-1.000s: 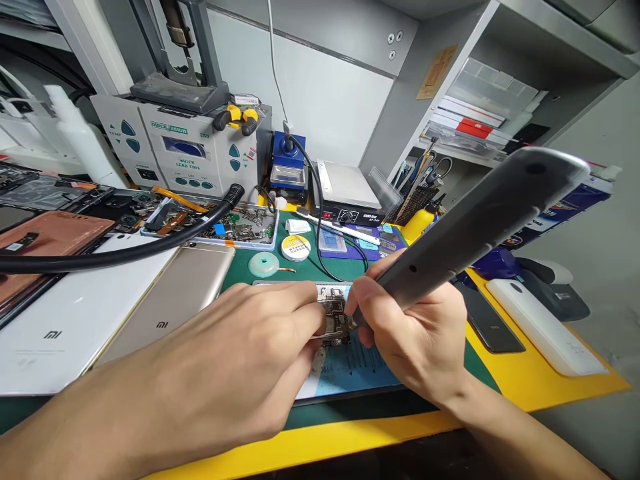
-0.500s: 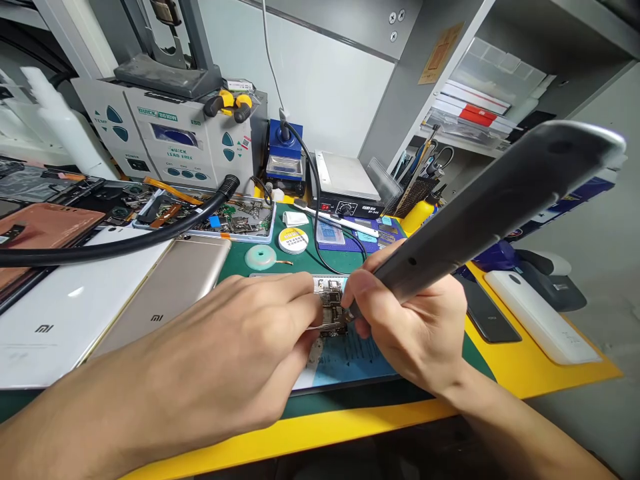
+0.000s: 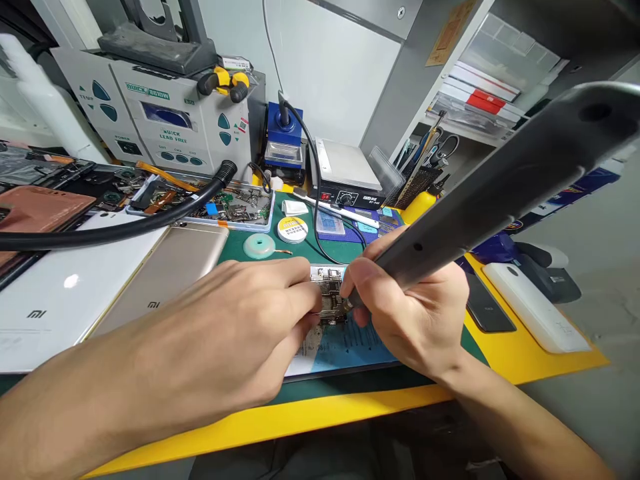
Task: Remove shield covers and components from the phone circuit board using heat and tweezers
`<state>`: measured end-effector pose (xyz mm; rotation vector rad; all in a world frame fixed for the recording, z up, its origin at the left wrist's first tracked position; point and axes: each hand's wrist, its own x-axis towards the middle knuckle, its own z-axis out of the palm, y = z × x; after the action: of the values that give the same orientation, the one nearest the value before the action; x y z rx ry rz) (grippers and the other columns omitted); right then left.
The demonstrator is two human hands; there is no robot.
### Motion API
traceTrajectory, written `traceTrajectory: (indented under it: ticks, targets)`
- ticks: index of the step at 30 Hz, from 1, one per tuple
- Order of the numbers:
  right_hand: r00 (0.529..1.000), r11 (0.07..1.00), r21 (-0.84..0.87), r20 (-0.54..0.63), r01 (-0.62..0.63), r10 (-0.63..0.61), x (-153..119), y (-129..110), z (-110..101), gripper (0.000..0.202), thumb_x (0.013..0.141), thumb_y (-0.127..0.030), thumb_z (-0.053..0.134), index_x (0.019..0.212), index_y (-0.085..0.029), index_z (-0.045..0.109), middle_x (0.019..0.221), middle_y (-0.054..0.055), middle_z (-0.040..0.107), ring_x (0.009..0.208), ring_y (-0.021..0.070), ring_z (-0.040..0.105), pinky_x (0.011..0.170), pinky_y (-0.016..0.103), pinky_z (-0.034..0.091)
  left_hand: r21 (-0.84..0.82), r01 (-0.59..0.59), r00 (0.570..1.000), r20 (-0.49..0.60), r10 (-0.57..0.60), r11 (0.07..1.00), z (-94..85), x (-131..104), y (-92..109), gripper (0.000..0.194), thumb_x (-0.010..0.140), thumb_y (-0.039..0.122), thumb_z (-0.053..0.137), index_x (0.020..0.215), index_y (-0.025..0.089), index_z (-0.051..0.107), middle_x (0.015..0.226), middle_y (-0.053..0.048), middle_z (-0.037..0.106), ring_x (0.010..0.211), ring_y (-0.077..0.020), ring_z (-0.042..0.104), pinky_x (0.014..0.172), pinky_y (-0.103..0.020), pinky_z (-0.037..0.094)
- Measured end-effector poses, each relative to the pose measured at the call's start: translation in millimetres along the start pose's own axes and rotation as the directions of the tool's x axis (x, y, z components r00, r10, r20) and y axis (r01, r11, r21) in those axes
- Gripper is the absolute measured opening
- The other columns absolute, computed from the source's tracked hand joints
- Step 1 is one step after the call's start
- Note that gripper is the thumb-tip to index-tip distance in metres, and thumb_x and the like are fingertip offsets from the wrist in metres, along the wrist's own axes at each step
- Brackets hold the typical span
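Observation:
My right hand (image 3: 415,313) is closed around a thick dark grey pen-shaped tool (image 3: 495,193). The tool slants down to the left, and its narrow metal end meets the right side of a phone circuit board (image 3: 330,293). My left hand (image 3: 250,327) is closed at the board's left side, thumb and fingers pinched together. What those fingers grip is hidden by the hand. Beneath the board lies a blue and white printed pad (image 3: 345,350), on a green mat (image 3: 237,257).
Two phone-brand tablets or phones, one white (image 3: 55,293) and one gold (image 3: 185,260), lie left. Behind them stand a parts tray (image 3: 270,213) and a hot-air station (image 3: 165,127) with a black hose (image 3: 125,233). A heating plate (image 3: 345,167) is at the back; phones (image 3: 535,307) lie right.
The view has tilted a little downward, so the bench things sit slightly higher and nearer the left. Both hands remain closed at the board, with little movement relative to it.

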<state>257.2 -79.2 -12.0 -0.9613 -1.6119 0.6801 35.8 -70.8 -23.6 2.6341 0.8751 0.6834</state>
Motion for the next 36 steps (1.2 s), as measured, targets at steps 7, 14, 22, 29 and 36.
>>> traceTrajectory:
  ticks: [7, 14, 22, 29, 36]
  targets:
    - [0.999, 0.998, 0.025, 0.001, 0.052, -0.052, 2, 3, 1, 0.045, 0.092, -0.007, 0.077, 0.063, -0.024, 0.047, 0.063, -0.005, 0.058, 0.046, 0.0096, 0.054, 0.041, 0.024, 0.044, 0.031, -0.012, 1.0, -0.017, 0.013, 0.999, 0.1, 4, 0, 0.025, 0.105, 0.013, 0.051, 0.097, 0.024, 0.072, 0.092, -0.001, 0.067, 0.075, -0.0166, 0.067, 0.069, -0.037, 0.046]
    - [0.986, 0.985, 0.042, 0.023, 0.166, -0.167, -2, 11, -2, 0.043, 0.096, -0.005, 0.078, 0.068, -0.024, 0.052, 0.071, -0.004, 0.064, 0.05, 0.0109, 0.057, 0.043, 0.026, 0.047, 0.018, 0.016, 1.0, -0.022, -0.016, 1.0, 1.3, 5, -1, 0.023, 0.105, 0.014, 0.051, 0.097, 0.023, 0.071, 0.088, 0.0, 0.063, 0.068, -0.0153, 0.058, 0.065, -0.038, 0.039]
    - [0.981, 0.981, -0.005, 0.01, 0.195, -0.195, -3, 12, -3, 0.043, 0.097, -0.009, 0.079, 0.066, -0.023, 0.054, 0.07, -0.003, 0.061, 0.051, 0.0101, 0.056, 0.043, 0.025, 0.048, 0.003, 0.027, 1.0, -0.012, -0.027, 1.0, 0.7, 2, 0, 0.022, 0.107, 0.017, 0.05, 0.097, 0.024, 0.068, 0.089, 0.0, 0.064, 0.069, -0.0154, 0.056, 0.066, -0.038, 0.038]
    - [0.974, 0.974, -0.03, 0.016, 0.226, -0.226, -1, 7, -1, 0.047, 0.094, -0.004, 0.078, 0.064, -0.022, 0.047, 0.068, -0.004, 0.061, 0.048, 0.0087, 0.056, 0.043, 0.024, 0.044, -0.021, 0.065, 0.998, -0.002, -0.065, 0.998, 1.6, 5, -2, 0.02, 0.104, 0.018, 0.051, 0.093, 0.025, 0.066, 0.086, 0.0, 0.064, 0.067, -0.0156, 0.055, 0.063, -0.038, 0.036]
    - [0.948, 0.944, -0.086, 0.059, 0.318, -0.314, 1, 4, 1, 0.046, 0.091, 0.001, 0.071, 0.065, -0.025, 0.043, 0.061, -0.005, 0.056, 0.048, 0.0109, 0.057, 0.045, 0.027, 0.047, -0.014, 0.099, 0.995, 0.011, -0.099, 0.995, 0.7, 5, -1, 0.017, 0.103, 0.021, 0.052, 0.091, 0.026, 0.064, 0.085, -0.001, 0.064, 0.068, -0.0165, 0.055, 0.061, -0.037, 0.036]
